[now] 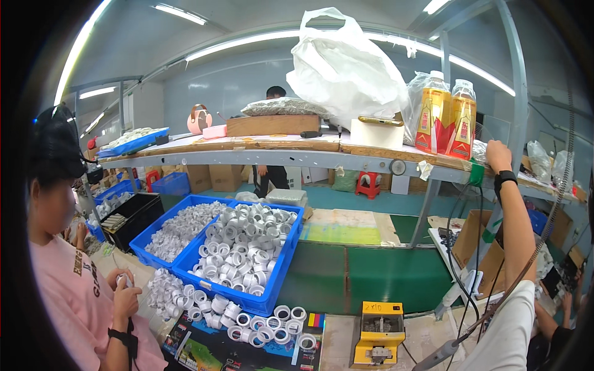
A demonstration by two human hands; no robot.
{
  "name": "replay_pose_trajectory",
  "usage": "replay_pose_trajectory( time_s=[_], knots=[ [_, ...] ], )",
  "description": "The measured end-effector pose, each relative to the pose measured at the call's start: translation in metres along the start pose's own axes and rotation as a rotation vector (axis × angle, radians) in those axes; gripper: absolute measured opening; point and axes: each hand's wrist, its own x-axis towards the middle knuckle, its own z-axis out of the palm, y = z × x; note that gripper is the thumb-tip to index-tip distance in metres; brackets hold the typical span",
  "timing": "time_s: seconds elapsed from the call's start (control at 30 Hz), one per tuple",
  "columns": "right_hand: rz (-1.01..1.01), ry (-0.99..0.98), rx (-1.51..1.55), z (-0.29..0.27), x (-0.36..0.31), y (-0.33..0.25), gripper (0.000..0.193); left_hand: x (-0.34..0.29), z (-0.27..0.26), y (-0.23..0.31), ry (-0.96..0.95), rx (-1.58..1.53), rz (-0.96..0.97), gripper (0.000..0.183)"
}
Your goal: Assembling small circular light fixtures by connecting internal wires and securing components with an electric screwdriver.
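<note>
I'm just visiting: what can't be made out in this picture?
All in the head view:
Person's left hand: outside the frame.
Anything inside the right hand: hidden by the hand itself.
White plastic bag: contents hidden by its film.
White piece in the co-worker's hands: mostly covered by fingers.
Far person: torso hidden by the shelf.
</note>
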Motion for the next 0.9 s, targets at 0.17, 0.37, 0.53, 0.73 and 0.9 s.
replay_pose_trajectory(
  time_s=[0.17,0.37,0.53,0.73,0.9],
  knots=[
    [-0.007,-0.011,0.006,-0.002,0.000,0.000,0.024,0.008,-0.059,-0.005,-0.031,-0.148,0.000,0.014],
    [-0.020,-0.005,0.009,-0.007,-0.002,0.000,0.024,0.014,-0.162,-0.034,-0.076,-0.332,-0.009,0.017],
    [-0.018,-0.014,0.005,-0.006,-0.001,-0.004,0.024,-0.007,-0.308,-0.084,-0.083,-0.474,0.022,0.019],
    [0.014,-0.028,-0.013,-0.011,-0.007,0.004,0.025,0.008,-0.276,-0.115,-0.153,-0.480,0.058,0.019],
    [0.020,-0.068,0.031,-0.014,-0.006,-0.007,0.027,-0.049,-0.233,-0.186,-0.215,-0.378,0.072,0.016]
  ],
)
